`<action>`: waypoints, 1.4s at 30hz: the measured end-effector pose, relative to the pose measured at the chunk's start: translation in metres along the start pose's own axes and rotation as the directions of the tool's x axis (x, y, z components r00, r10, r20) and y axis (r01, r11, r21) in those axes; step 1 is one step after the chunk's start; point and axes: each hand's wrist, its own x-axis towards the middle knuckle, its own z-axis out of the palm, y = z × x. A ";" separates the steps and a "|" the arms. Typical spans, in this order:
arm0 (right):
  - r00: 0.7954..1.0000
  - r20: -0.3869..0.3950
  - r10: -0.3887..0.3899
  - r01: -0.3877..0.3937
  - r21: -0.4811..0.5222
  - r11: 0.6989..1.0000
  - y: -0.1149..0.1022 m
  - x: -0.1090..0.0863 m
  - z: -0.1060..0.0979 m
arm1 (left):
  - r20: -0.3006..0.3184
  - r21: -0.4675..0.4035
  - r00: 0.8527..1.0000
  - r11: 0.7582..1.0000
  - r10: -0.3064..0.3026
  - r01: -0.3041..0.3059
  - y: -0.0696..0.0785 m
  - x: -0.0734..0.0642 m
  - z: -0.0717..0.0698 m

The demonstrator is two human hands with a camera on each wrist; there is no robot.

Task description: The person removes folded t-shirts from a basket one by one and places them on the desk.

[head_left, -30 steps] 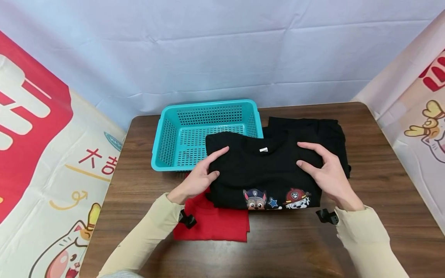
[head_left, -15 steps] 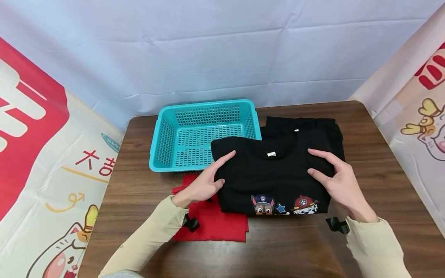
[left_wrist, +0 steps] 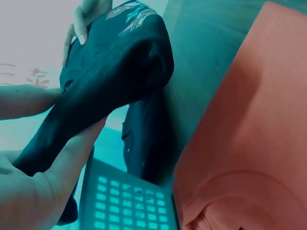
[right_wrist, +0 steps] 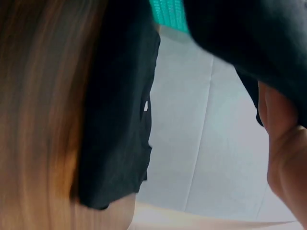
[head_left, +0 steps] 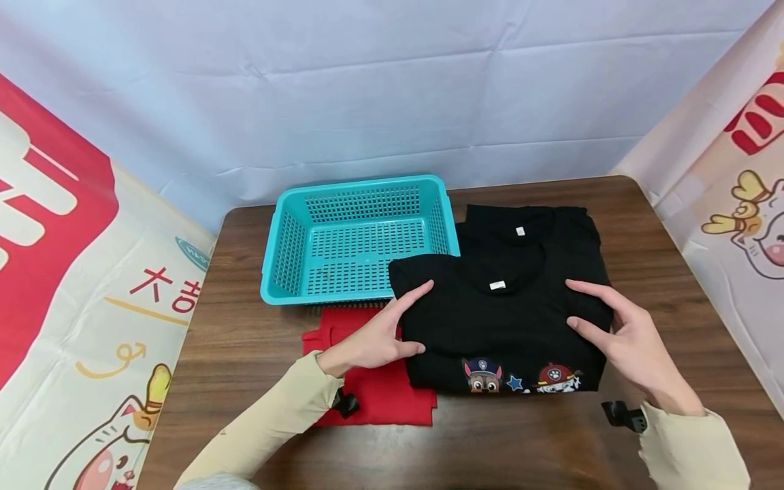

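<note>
A folded black T-shirt (head_left: 490,327) with cartoon dogs printed along its near edge is held up between both hands. My left hand (head_left: 380,338) grips its left side, thumb and index finger on top, and the left wrist view shows fingers under the cloth (left_wrist: 110,81). My right hand (head_left: 637,340) holds the opposite side in the same way; its fingers pass beneath the fabric in the right wrist view. Behind lies another folded black T-shirt (head_left: 572,228), partly covered from the head view. A folded red shirt (head_left: 392,401) lies on the table below the left hand.
A teal plastic basket (head_left: 361,297) with perforated walls stands at the back left, with nothing inside. The wooden table (head_left: 514,442) ends at a pale cloth backdrop (head_left: 367,82). Printed cloths hang on both sides.
Both hands have carried the printed black T-shirt rightward and toward the person. More of the black shirt behind, with its white label, and more of the basket now show.
</note>
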 end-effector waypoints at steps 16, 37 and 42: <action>1.000 -0.014 -0.016 0.014 -0.137 0.990 0.020 -0.027 -0.020 | 0.135 0.037 0.990 0.999 0.030 -0.035 0.001 0.005 0.027; 0.998 0.059 0.034 -0.023 -0.179 0.984 0.045 -0.051 -0.033 | 0.212 0.069 0.977 0.998 -0.001 -0.014 -0.004 0.018 0.069; 0.993 0.098 0.069 -0.053 -0.162 0.985 0.051 -0.055 -0.033 | 0.232 0.034 0.970 0.997 -0.074 0.068 -0.004 0.020 0.073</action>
